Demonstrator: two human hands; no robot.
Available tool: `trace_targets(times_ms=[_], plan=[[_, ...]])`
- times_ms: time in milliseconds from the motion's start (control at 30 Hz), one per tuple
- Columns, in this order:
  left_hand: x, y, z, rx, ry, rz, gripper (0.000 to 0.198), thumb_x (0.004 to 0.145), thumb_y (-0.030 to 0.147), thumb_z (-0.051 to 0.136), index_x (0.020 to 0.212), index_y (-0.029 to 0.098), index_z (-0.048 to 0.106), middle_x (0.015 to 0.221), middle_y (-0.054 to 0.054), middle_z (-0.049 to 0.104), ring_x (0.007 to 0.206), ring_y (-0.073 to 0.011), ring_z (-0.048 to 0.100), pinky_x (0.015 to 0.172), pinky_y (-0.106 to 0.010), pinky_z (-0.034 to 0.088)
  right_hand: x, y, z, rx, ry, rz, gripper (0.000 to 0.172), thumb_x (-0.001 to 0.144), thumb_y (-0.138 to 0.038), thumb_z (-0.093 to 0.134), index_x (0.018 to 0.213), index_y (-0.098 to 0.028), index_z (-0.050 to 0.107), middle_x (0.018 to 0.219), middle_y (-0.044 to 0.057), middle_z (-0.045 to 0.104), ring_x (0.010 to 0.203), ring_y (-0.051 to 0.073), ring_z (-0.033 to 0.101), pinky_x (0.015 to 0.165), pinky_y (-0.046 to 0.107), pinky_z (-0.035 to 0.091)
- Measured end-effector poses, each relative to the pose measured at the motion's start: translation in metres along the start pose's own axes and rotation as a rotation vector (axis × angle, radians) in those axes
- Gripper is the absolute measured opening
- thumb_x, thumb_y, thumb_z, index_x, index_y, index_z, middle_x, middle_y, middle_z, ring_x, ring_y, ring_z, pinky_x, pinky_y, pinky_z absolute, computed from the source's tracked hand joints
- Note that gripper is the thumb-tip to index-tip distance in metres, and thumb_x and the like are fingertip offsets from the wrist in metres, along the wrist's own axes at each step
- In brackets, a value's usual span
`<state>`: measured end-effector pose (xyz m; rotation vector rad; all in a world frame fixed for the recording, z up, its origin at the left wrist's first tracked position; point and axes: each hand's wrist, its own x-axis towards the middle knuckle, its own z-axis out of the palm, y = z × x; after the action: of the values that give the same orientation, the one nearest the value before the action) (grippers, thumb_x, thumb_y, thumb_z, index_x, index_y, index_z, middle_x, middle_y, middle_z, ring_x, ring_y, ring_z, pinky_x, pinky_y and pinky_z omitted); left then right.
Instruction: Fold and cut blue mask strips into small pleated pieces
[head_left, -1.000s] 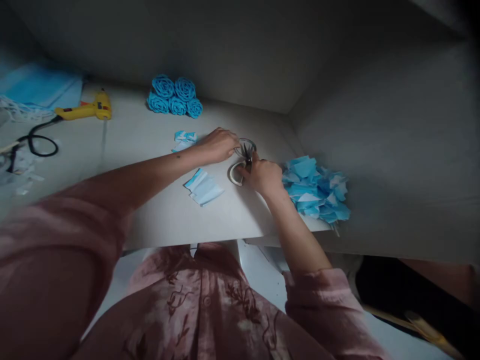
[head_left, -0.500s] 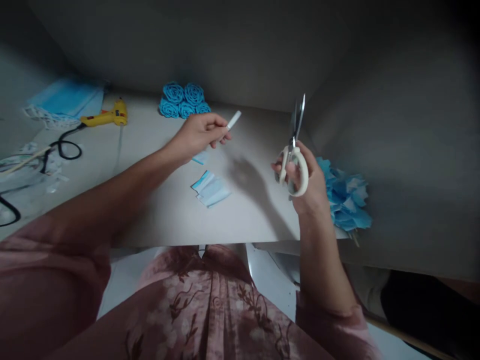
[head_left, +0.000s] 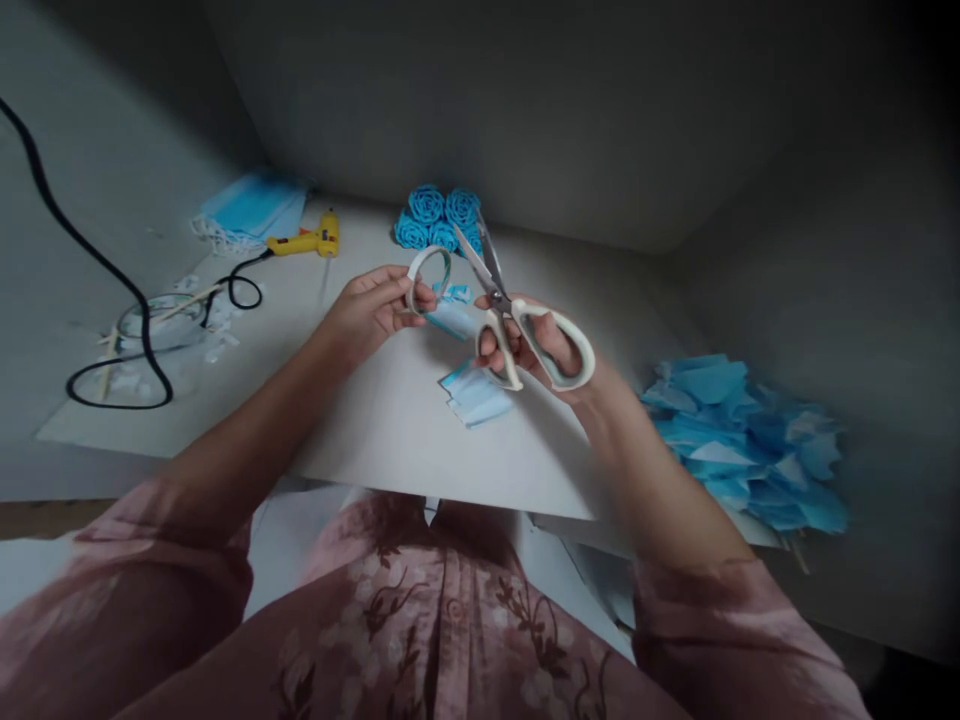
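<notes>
Person at white board, scissors and strip loop raised.
Right hand grips white-handled scissors, blades parted, tips toward loop. Left hand pinches curled white strip loop. Folded blue pieces on board below. Blue scrap pile right. Clear bowl left, contents unclear. Far: glue gun, blue rosettes.

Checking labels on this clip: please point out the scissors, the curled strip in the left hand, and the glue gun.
scissors [head_left: 537, 350]: head view, on the white handle loop.
curled strip [head_left: 415, 272]: head view, on the left side of its loop.
glue gun [head_left: 304, 241]: head view, on the yellow body.
</notes>
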<state>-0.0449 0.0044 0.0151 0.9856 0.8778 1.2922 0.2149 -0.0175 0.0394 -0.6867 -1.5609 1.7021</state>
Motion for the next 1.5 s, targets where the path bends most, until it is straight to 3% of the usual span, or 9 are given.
trace_targets(times_ms=[200,400,633,867,1033,1267,1500], plan=[[-0.005,-0.009,0.004,0.002,-0.016,-0.016,0.028,0.096,0.041,0.077,0.083,0.020,0.064,0.071,-0.002,0.069,0.064,-0.0134,0.065,0.066,-0.026,0.055,0.005,0.030,-0.005,0.167,-0.142,0.088,0.087,0.073,-0.097,0.072,0.117,-0.022,0.069,0.078,-0.002,0.068,0.061,0.012,0.060,0.079,0.035,0.068],[-0.003,-0.014,0.001,0.009,-0.029,-0.050,0.036,0.097,0.055,0.074,0.091,0.019,0.070,0.069,-0.001,0.069,0.065,-0.0154,0.068,0.072,-0.029,0.059,0.001,0.048,-0.010,0.249,-0.335,0.152,0.084,0.082,-0.092,0.068,0.123,-0.018,0.069,0.081,0.001,0.069,0.060,0.011,0.060,0.072,0.034,0.068],[-0.004,-0.021,0.006,0.028,-0.093,-0.109,0.049,0.098,0.065,0.068,0.087,0.018,0.073,0.079,-0.008,0.076,0.076,-0.0214,0.075,0.082,-0.038,0.063,-0.001,0.059,-0.009,0.263,-0.363,0.164,0.078,0.090,-0.086,0.066,0.132,-0.020,0.065,0.087,0.002,0.070,0.061,0.013,0.065,0.057,0.027,0.062],[-0.012,-0.029,0.009,0.091,-0.226,-0.107,0.043,0.092,0.062,0.077,0.084,0.020,0.075,0.086,-0.009,0.079,0.096,-0.0249,0.078,0.084,-0.037,0.062,0.000,0.056,-0.005,0.249,-0.347,0.138,0.074,0.091,-0.085,0.066,0.127,-0.021,0.066,0.086,0.001,0.068,0.062,0.011,0.064,0.057,0.025,0.061],[-0.015,-0.036,0.008,0.021,-0.359,-0.075,0.049,0.077,0.065,0.093,0.077,0.019,0.077,0.084,-0.008,0.079,0.091,-0.0244,0.079,0.093,-0.043,0.063,0.002,0.056,-0.005,0.280,-0.363,0.133,0.073,0.091,-0.085,0.068,0.124,-0.020,0.064,0.086,0.001,0.070,0.063,0.010,0.065,0.055,0.022,0.058],[-0.019,-0.028,0.009,0.012,-0.382,-0.068,0.042,0.077,0.057,0.093,0.086,0.017,0.083,0.092,-0.011,0.082,0.104,-0.0312,0.078,0.103,-0.049,0.058,0.002,0.059,-0.004,0.311,-0.378,0.053,0.068,0.095,-0.081,0.066,0.123,-0.019,0.065,0.078,-0.003,0.065,0.056,0.008,0.057,0.049,0.021,0.056],[-0.021,-0.017,0.010,0.096,-0.402,-0.042,0.030,0.080,0.045,0.088,0.095,0.019,0.086,0.094,-0.008,0.083,0.100,-0.0281,0.077,0.102,-0.045,0.055,0.002,0.057,-0.002,0.366,-0.381,0.005,0.059,0.100,-0.073,0.065,0.120,-0.018,0.068,0.070,-0.006,0.059,0.050,0.006,0.047,0.045,0.018,0.050]])
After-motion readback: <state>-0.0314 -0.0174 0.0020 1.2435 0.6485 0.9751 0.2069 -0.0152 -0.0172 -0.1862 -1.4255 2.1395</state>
